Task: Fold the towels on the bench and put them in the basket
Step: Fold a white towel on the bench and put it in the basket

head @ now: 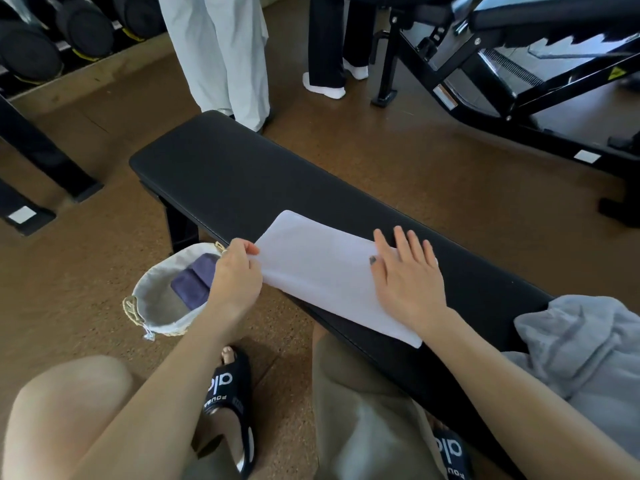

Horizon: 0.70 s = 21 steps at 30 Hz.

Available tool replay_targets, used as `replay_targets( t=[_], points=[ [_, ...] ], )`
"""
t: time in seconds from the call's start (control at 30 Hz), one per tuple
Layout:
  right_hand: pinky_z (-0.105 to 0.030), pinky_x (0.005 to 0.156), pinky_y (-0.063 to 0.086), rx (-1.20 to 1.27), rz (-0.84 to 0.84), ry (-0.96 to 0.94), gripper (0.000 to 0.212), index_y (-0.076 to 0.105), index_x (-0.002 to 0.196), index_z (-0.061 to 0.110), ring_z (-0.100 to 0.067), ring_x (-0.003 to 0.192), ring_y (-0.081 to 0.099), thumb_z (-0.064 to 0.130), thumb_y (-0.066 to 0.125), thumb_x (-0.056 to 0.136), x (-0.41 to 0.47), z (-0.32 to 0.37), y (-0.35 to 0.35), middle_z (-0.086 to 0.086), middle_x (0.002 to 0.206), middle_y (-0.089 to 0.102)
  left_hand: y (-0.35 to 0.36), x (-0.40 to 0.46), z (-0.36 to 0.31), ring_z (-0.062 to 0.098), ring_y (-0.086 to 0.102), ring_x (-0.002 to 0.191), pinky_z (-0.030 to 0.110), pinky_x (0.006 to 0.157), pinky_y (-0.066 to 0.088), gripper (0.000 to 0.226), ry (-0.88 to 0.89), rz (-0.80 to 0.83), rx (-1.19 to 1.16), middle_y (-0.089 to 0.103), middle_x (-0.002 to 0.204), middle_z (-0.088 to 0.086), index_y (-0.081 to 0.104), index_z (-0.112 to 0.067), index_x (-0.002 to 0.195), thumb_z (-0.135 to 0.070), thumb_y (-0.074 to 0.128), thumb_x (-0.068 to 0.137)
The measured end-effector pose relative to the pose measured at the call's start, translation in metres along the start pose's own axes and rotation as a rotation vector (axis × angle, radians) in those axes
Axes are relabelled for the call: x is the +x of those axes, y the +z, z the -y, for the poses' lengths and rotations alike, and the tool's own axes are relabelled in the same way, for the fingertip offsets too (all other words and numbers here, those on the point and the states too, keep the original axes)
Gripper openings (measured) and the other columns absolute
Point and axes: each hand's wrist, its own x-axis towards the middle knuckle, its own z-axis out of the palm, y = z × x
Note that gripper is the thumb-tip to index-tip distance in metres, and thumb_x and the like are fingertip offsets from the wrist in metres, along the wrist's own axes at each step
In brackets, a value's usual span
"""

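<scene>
A white towel (322, 268) lies folded flat across the black bench (242, 178). My left hand (237, 271) pinches the towel's left edge at the bench's near side. My right hand (405, 275) presses flat on the towel's right part, fingers straight. A crumpled grey towel (581, 355) sits on the bench at the right. On the floor left of the bench stands a pale fabric basket (152, 299) with a folded purple towel (192, 282) inside, partly hidden by my left wrist.
Two people's legs (228, 57) stand beyond the far end of the bench. A black adjustable gym bench frame (502, 81) fills the upper right. A dumbbell rack (52, 39) stands at the upper left. My knees and black slippers (228, 403) are below the bench.
</scene>
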Motion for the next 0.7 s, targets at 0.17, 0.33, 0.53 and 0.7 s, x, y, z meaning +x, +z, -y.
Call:
replay_targets(
  t=[0.17, 0.33, 0.53, 0.7],
  points=[
    [-0.047, 0.128, 0.009, -0.054, 0.03, -0.125, 0.065, 0.007, 0.163, 0.028, -0.029, 0.158, 0.009, 0.051, 0.003, 0.102, -0.019, 0.011, -0.005, -0.008, 0.171, 0.011, -0.002, 0.03, -0.004, 0.023, 0.051, 0.094, 0.036, 0.076, 0.043, 0.027, 0.059, -0.003, 0.086, 0.051, 0.11, 0.008, 0.048, -0.01, 0.121, 0.001, 0.035, 0.101],
    [-0.045, 0.128, 0.005, -0.028, 0.096, -0.06, 0.064, 0.0, 0.162, 0.034, -0.026, 0.158, 0.003, 0.054, -0.003, 0.101, -0.03, 0.003, 0.002, -0.005, 0.172, 0.004, -0.009, 0.07, -0.005, 0.025, 0.051, 0.096, 0.04, 0.081, 0.043, 0.024, 0.145, 0.026, 0.222, 0.056, 0.107, 0.005, 0.053, -0.02, 0.101, 0.002, 0.046, 0.093],
    [-0.041, 0.119, 0.027, 0.158, 0.019, 0.024, 0.061, 0.021, 0.161, 0.025, -0.026, 0.148, 0.032, 0.046, 0.038, 0.106, -0.03, -0.004, -0.021, -0.007, 0.158, 0.037, -0.013, 0.05, -0.045, 0.037, 0.047, 0.126, 0.047, 0.104, 0.04, 0.057, 0.337, -0.089, 0.447, 0.049, 0.143, 0.016, 0.045, -0.012, 0.142, 0.006, 0.047, 0.088],
    [-0.041, 0.101, 0.043, 0.257, 0.15, 0.12, 0.06, 0.038, 0.152, 0.022, -0.028, 0.129, 0.044, 0.04, 0.057, 0.098, -0.012, -0.021, -0.045, -0.005, 0.142, 0.047, 0.033, -0.054, -0.083, 0.023, -0.006, 0.157, 0.048, 0.126, 0.001, 0.064, 0.764, 0.385, 0.585, -0.006, 0.171, -0.003, 0.004, -0.034, 0.162, -0.054, 0.015, 0.102]
  ],
)
